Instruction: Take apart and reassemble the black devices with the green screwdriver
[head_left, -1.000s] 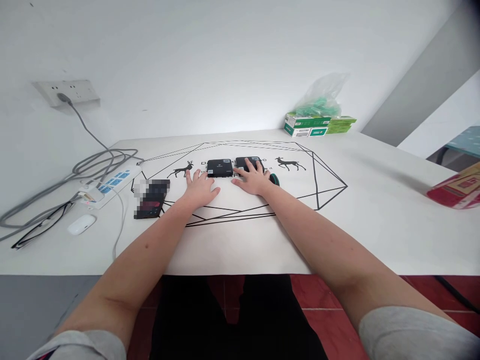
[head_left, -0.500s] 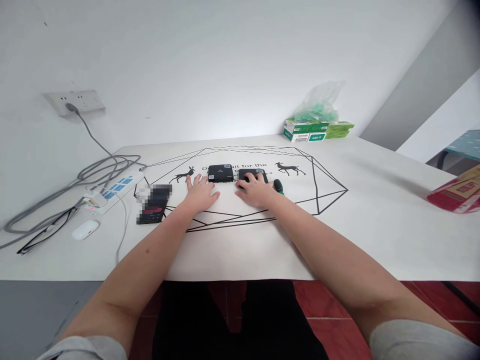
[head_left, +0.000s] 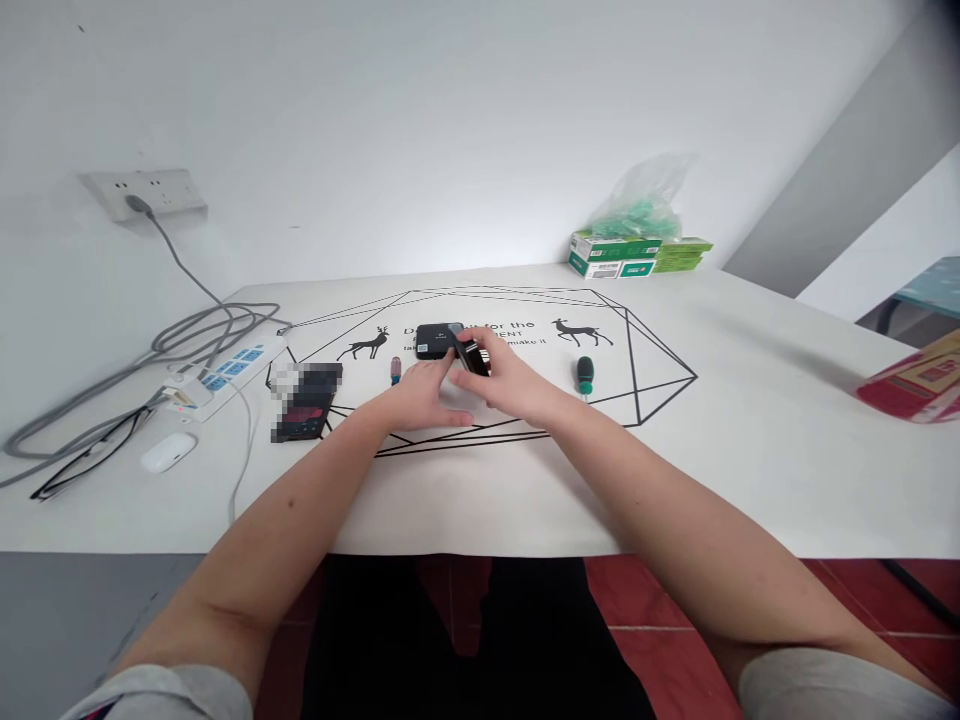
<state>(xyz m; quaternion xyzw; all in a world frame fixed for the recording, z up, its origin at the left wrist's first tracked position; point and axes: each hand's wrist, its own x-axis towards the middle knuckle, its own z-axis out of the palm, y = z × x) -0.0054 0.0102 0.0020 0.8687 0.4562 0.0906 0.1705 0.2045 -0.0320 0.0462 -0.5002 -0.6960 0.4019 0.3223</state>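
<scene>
My right hand (head_left: 506, 378) grips a flat black square device (head_left: 471, 354), tilted up on edge above the table mat. My left hand (head_left: 429, 396) is just to its left, thumb spread wide and fingers reaching toward the device; whether they touch it I cannot tell. Behind the hands, a second black square device (head_left: 433, 341) with a small label lies flat. A screwdriver with a black and green handle (head_left: 585, 374) lies to the right of my right hand. Left of my left hand shows a small red and blue handle (head_left: 395, 370), partly hidden.
On the left are a partly pixelated phone (head_left: 311, 402), a white power strip (head_left: 229, 375) with coiled grey cable, glasses (head_left: 90, 455) and a white earbud case (head_left: 169, 453). Green and white boxes (head_left: 616, 250) stand at the back wall. A red package (head_left: 915, 380) sits far right.
My right hand has lifted the right-hand device and brought it left, tilted. My left hand has moved right, toward it. The green-handled screwdriver and the red and blue handle are now uncovered.
</scene>
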